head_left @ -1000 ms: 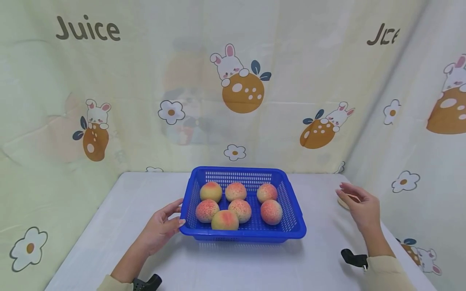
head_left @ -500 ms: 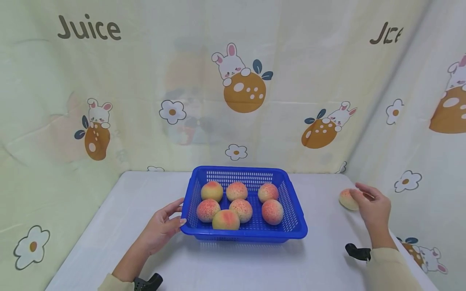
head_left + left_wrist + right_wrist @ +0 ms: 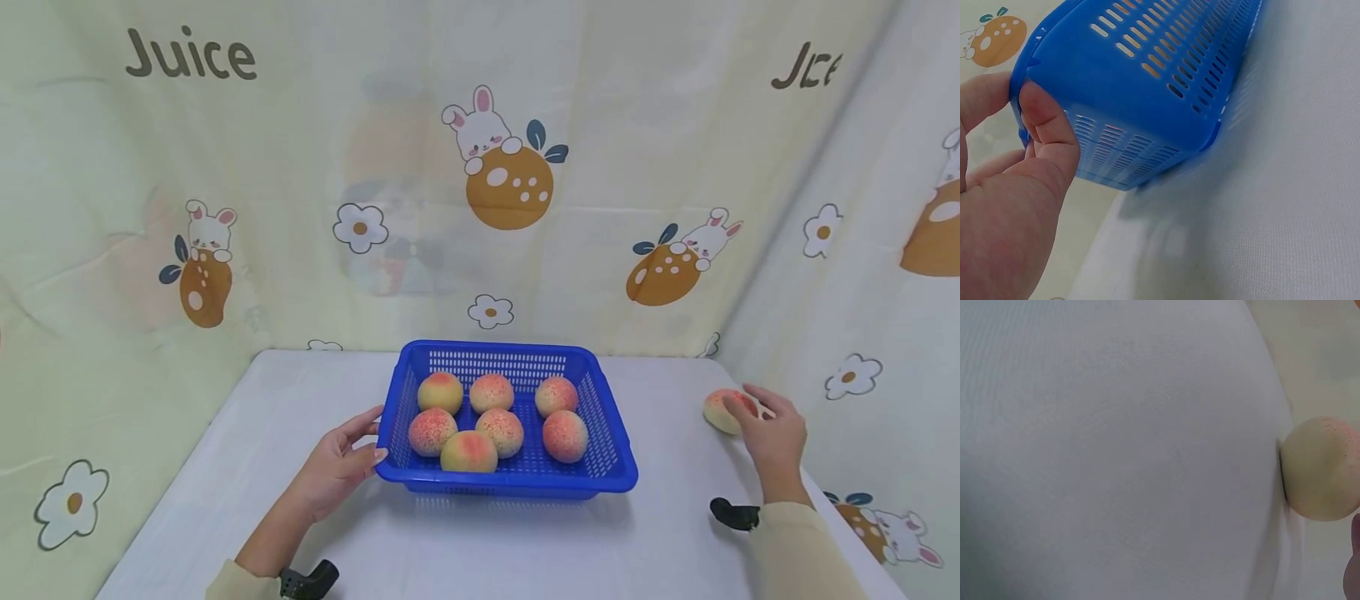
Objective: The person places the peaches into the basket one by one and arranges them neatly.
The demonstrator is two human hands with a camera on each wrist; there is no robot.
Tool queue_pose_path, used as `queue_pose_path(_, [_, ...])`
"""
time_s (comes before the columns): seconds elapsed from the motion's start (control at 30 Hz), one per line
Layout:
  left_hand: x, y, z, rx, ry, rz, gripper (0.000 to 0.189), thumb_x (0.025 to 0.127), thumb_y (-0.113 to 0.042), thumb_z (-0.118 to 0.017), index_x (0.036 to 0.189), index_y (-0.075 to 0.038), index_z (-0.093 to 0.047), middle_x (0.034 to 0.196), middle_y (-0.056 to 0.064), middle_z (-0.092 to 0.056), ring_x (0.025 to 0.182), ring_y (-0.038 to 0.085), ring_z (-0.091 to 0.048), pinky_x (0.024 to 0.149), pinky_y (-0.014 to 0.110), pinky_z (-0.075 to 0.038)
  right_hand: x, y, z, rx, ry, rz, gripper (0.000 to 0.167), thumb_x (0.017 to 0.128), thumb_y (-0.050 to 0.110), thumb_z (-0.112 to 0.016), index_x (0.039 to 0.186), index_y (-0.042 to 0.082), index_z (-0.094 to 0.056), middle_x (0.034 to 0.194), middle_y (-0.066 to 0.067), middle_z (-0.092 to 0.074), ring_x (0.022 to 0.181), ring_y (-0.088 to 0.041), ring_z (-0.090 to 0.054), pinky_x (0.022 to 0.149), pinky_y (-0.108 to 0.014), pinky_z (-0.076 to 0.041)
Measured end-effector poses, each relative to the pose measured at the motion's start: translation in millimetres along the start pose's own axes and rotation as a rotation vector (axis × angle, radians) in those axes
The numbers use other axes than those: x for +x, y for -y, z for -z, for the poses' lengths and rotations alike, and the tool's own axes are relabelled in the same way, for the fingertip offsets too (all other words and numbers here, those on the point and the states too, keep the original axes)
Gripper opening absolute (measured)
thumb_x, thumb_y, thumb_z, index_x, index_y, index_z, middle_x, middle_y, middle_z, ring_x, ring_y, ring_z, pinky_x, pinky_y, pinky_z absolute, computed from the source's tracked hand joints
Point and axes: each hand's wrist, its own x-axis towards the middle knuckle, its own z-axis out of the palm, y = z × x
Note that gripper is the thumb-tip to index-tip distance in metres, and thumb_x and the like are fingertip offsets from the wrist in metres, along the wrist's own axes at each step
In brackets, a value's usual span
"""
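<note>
A blue plastic basket (image 3: 510,481) with slotted walls stands mid-table, holding several peaches (image 3: 432,432) with red-speckled, yellowish skin. My left hand (image 3: 330,477) pinches the basket's left rim between thumb and fingers. In the left wrist view, the thumb (image 3: 1052,122) lies against the outer side of the rim. One more peach (image 3: 720,412) sits on the table at the far right. My right hand (image 3: 776,437) is beside it, thumb overlapping its right side in the head view. In the right wrist view this peach (image 3: 1319,469) rests on the cloth, a fingertip (image 3: 1352,578) just below it.
A white cloth (image 3: 525,550) covers the table. Printed curtains (image 3: 405,150) with rabbits and fruit hang behind and at both sides. Each wrist bears a black camera mount (image 3: 735,514).
My right hand has moved to the right off the lone peach, uncovering more of it, and its fingers stand beside it now. The left hand stays on the basket, which stays put.
</note>
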Motion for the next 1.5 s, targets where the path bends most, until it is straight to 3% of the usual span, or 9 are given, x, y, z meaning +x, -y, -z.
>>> queue_pose_path(0.23, [2.0, 1.4, 0.3, -0.005, 0.003, -0.010, 0.074, 0.097, -0.010, -0.070, 0.160, -0.013, -0.033, 0.141, 0.020, -0.040, 0.100, 0.016, -0.067, 0.090, 0.025, -0.059, 8.2, -12.1, 0.8, -0.022, 0.101, -0.063, 0.087, 0.093, 0.063, -0.062, 0.162, 0.020, -0.030, 0.171, -0.015, -0.020, 0.155, -0.042, -0.021, 0.121, -0.061, -0.030])
queue_pose_path(0.63, [3.7, 2.8, 0.2, -0.019, 0.009, -0.014, 0.073, 0.097, -0.008, -0.069, 0.160, -0.013, -0.032, 0.140, 0.020, -0.041, 0.099, 0.016, -0.066, 0.089, 0.024, -0.059, 13.9, -13.0, -1.5, -0.001, 0.118, -0.123, 0.093, 0.094, 0.062, -0.060, 0.165, 0.021, -0.016, 0.171, -0.017, -0.017, 0.156, -0.041, -0.019, 0.124, -0.058, -0.025])
queue_pose_path(0.9, [2.9, 3.4, -0.6, -0.031, 0.011, -0.006, 0.074, 0.097, -0.007, -0.068, 0.161, -0.013, -0.031, 0.142, 0.021, -0.040, 0.101, 0.017, -0.067, 0.091, 0.025, -0.059, 12.4, -15.5, -4.2, 0.063, 0.093, -0.181, 0.091, 0.094, 0.057, -0.064, 0.165, 0.025, -0.017, 0.172, -0.011, -0.018, 0.156, -0.037, -0.022, 0.125, -0.054, -0.027])
queue_pose_path(1.5, [1.3, 1.9, 0.0, -0.044, 0.013, -0.015, 0.073, 0.098, -0.005, -0.067, 0.161, -0.010, -0.031, 0.141, 0.020, -0.040, 0.100, 0.014, -0.067, 0.091, 0.025, -0.059, 14.6, -18.7, -9.6, 0.060, 0.051, -0.171, 0.087, 0.095, 0.052, -0.067, 0.164, 0.020, -0.024, 0.171, -0.011, -0.020, 0.156, -0.037, -0.023, 0.125, -0.053, -0.027])
